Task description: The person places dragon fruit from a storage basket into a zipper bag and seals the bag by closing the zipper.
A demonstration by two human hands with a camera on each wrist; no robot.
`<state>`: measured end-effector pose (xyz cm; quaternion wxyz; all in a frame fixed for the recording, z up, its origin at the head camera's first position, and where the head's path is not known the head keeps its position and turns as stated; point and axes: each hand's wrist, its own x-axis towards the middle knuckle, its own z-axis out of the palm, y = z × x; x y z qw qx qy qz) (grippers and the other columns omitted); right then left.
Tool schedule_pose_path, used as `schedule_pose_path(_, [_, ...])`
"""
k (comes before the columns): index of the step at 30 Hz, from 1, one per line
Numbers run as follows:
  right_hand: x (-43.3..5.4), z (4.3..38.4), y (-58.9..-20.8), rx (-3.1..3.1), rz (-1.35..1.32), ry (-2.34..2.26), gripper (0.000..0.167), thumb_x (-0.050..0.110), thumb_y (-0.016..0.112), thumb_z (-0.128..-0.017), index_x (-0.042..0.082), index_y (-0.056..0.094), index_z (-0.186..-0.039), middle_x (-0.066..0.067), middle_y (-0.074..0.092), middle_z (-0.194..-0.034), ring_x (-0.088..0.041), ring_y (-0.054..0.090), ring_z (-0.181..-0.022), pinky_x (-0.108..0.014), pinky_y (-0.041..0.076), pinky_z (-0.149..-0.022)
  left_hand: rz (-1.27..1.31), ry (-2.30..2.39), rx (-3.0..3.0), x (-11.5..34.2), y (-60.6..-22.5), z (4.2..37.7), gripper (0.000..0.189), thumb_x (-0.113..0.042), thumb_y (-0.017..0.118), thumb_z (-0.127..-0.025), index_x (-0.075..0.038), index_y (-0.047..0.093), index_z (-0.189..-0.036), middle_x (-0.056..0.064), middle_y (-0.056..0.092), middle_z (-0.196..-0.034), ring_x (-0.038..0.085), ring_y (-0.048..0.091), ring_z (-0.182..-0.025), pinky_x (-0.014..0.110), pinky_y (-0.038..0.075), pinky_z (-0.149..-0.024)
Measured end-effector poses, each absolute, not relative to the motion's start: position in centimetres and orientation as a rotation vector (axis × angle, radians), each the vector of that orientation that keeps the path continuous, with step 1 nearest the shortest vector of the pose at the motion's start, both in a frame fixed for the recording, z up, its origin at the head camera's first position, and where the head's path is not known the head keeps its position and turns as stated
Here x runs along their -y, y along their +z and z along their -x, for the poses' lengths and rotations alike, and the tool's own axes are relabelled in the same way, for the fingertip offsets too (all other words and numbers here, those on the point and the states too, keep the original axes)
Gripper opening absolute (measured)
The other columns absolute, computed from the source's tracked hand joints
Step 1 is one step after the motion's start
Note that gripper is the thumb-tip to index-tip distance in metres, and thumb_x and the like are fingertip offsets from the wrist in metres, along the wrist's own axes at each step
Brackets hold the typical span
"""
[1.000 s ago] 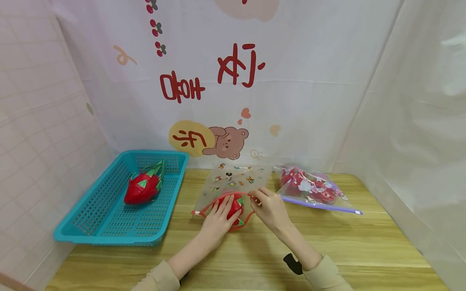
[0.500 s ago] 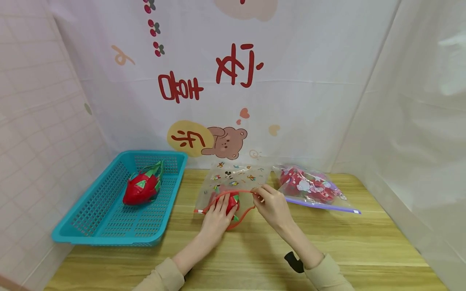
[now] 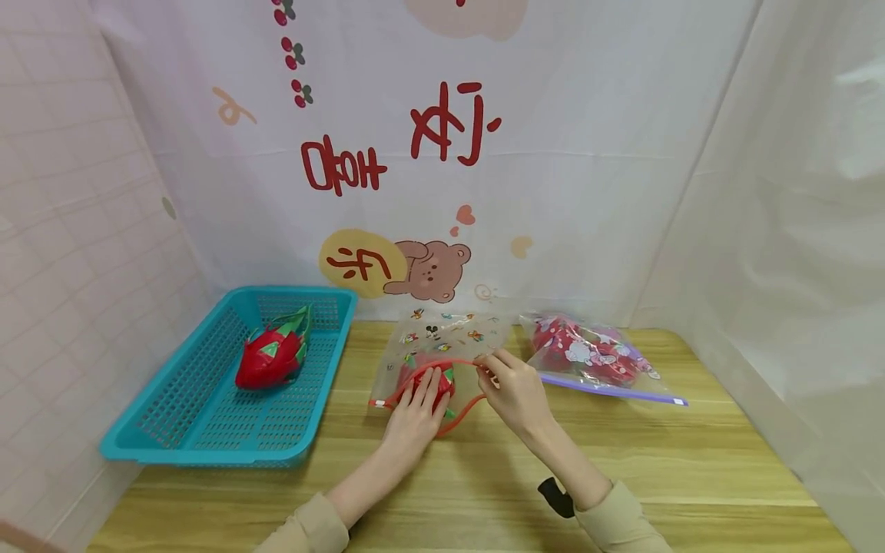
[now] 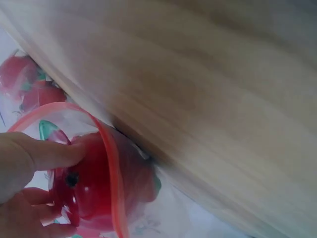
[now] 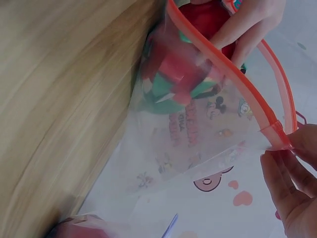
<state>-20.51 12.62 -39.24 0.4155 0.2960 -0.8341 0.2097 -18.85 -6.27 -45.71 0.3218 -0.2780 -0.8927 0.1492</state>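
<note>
My left hand (image 3: 412,421) reaches into the mouth of a clear zip bag (image 3: 458,336) printed with cartoon figures. There it holds a shiny red dragon fruit (image 4: 94,181), thumb on one side and fingers on the other. Green leaf tips show through the bag wall in the right wrist view, and part of the fruit is hidden by the fingers. At the bag's right corner my right hand (image 3: 513,390) pinches the red zip edge (image 5: 237,82) between thumb and fingertips. The bag's mouth gapes between the two hands.
A blue basket (image 3: 319,399) stands on the left with another red dragon fruit (image 3: 270,359) in it. Behind and right lies a purple-edged zip bag (image 3: 611,392) with red fruit inside. A printed white cloth (image 3: 588,192) rises behind the wooden table (image 3: 691,461).
My left hand and the dragon fruit have shifted slightly deeper into the bag. The right hand keeps its pinch on the zip edge, which has lifted a little.
</note>
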Motion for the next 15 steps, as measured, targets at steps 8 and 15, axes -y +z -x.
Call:
schedule_pose_path(8, [-12.6, 20.3, -39.0, 2.099, -0.76, 0.56, 0.014, -0.005, 0.073, -0.071, 0.006, 0.069, -0.08, -0.002, 0.065, -0.075, -0.009, 0.063, -0.057, -0.016, 0.05, -0.052, 0.655, 0.353, 2.316, 5.3, -45.4, 19.3, 0.03, -0.02, 0.051, -0.089, -0.02, 0.069, -0.112, 0.013, 0.059, -0.13, 0.022, 0.058, -0.119, 0.035, 0.051, -0.094])
schedule_pose_path(15, [-12.8, 20.1, -38.8, 2.123, -0.734, 0.577, 0.014, -0.005, 0.074, -0.07, 0.005, 0.069, -0.078, -0.002, 0.064, -0.073, -0.009, 0.062, -0.056, -0.015, 0.048, -0.05, 0.593, 0.337, 2.258, 4.6, -45.3, 20.1, 0.028, -0.022, 0.054, -0.087, -0.019, 0.071, -0.108, 0.012, 0.064, -0.12, 0.021, 0.061, -0.11, 0.031, 0.053, -0.088])
